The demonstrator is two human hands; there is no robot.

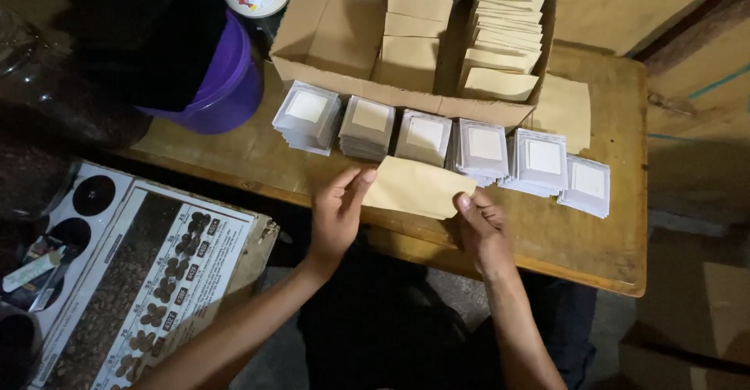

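My left hand [337,212] and my right hand [480,226] hold a flat tan paper envelope [418,187] by its two ends, just above the front edge of the wooden table [594,242]. Behind the envelope runs a row of several stacks of small white-and-grey packets [426,136], each stack fanned a little. Beyond them stands an open cardboard box [344,31] with upright rows of more tan envelopes [504,27].
A purple bucket [226,78] with dark contents sits at the table's left end. A loose tan envelope [564,109] lies right of the box. A printed board with pictures of brown beans [148,281] rests on a box at lower left. Cardboard [703,312] lies at right.
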